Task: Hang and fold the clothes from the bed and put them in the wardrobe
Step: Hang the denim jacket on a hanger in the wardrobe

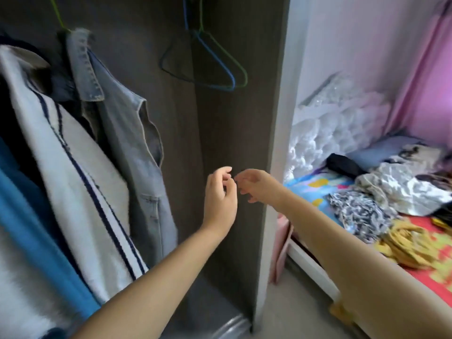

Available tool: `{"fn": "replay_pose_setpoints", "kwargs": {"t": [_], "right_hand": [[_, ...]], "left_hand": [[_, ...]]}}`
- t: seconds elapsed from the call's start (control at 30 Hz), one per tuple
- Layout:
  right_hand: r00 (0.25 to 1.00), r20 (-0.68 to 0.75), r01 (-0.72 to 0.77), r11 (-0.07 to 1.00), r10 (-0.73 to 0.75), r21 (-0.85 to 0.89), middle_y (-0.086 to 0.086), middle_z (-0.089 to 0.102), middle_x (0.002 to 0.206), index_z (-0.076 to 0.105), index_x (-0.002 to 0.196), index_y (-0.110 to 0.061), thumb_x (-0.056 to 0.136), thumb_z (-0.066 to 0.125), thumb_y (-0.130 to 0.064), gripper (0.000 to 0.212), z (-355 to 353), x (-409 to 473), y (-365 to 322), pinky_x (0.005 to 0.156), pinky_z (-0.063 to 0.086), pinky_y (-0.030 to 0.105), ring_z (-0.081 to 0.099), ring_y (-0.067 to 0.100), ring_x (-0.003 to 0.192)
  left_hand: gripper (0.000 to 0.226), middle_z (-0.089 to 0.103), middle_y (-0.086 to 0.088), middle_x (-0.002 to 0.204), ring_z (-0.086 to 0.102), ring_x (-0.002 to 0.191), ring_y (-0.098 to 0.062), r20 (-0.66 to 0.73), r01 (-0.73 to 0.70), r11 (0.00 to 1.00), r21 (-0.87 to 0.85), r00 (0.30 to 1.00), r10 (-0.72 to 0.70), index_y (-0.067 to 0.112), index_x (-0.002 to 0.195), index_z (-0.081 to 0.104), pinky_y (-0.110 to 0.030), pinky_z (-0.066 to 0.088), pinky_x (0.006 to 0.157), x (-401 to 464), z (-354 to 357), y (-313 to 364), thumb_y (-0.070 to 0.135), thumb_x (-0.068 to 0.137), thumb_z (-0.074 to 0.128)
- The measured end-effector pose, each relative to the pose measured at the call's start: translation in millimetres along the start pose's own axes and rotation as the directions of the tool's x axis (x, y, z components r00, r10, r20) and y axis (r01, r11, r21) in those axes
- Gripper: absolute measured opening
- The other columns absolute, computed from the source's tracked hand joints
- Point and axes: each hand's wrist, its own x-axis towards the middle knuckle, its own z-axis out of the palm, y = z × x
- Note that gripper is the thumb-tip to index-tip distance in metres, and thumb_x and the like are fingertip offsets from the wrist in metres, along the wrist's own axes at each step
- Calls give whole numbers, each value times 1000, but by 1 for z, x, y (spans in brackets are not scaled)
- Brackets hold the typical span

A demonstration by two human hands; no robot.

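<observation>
Head view shows us standing at the open wardrobe (pixel 232 133), with both grips free: the left hand (pixel 220 194) and the right hand (pixel 256 185) have loose, half-curled fingers and hold nothing, almost touching each other in front of the wardrobe's side wall. We judge the next step is to take a free hanger and go to the bed (pixel 428 260) at the right, where the clothes (pixel 396 192) lie in a loose pile. It is better to lift one hanger only, by its hook. We count two empty hangers, blue (pixel 220 69) and green (pixel 234 62), and a denim jacket (pixel 129 133) and a striped shirt (pixel 73 172) already hanging.
</observation>
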Motion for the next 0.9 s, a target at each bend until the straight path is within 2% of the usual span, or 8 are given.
{"fn": "replay_pose_setpoints", "kwargs": {"t": [0.13,0.23,0.33,0.53,0.63,0.7,0.8,0.9], "right_hand": [[992,-66,-116,987,109,-110,15,65,103,62,117,-4,99,45,-15,27,-52,-44,81,82,51,37,57,22,84],[975,-123,-205,955,182,-212,11,64,115,62,120,-7,98,44,-12,29,-96,-85,153,89,45,35,57,23,94],[945,-99,-326,896,311,-300,11,64,118,62,119,-7,98,41,-13,31,-139,-133,222,81,46,30,60,26,100],[818,-179,-574,795,546,-196,1,62,109,60,120,-15,95,45,-20,30,-232,-231,344,67,50,22,61,15,88],[781,-222,-619,769,584,-156,2,63,113,58,123,-15,95,44,-19,31,-261,-249,380,63,48,21,60,12,81],[755,-248,-647,752,608,-127,3,63,116,57,123,-15,96,42,-19,32,-276,-255,402,61,46,20,60,11,80],[718,-244,-688,717,652,-109,5,61,120,56,126,-13,97,41,-18,33,-288,-260,432,67,46,24,59,16,88],[690,-214,-720,686,692,-106,7,60,122,54,128,-12,97,40,-17,34,-295,-255,464,73,47,27,59,18,92]], "left_hand": [[24,52,-4,115,49,93,-6,115,53,999,3,992,-53,11,117,58,-11,34,82,-29,78,-2,10,98,43],[21,53,-5,115,50,99,-10,248,91,995,31,964,-96,12,111,59,-10,33,82,-55,145,5,10,99,42],[20,57,-3,113,52,103,-15,338,123,992,40,932,-129,10,107,60,-12,32,81,-91,214,9,9,98,42],[24,54,-8,114,50,94,-14,556,157,977,146,803,-212,9,116,58,-13,29,72,-170,345,28,14,100,40],[26,54,-8,119,51,105,-18,610,129,971,199,759,-226,9,119,57,-19,32,81,-175,391,36,16,101,39],[27,54,-8,119,50,103,-18,645,116,969,218,728,-232,9,119,56,-23,35,82,-175,422,38,17,101,39],[26,54,-6,114,49,97,-16,690,106,965,239,681,-246,9,117,56,-24,35,79,-177,462,31,17,100,39],[23,56,-11,117,54,97,-20,737,129,959,253,617,-277,14,116,56,-27,41,80,-182,499,11,20,100,39]]}}
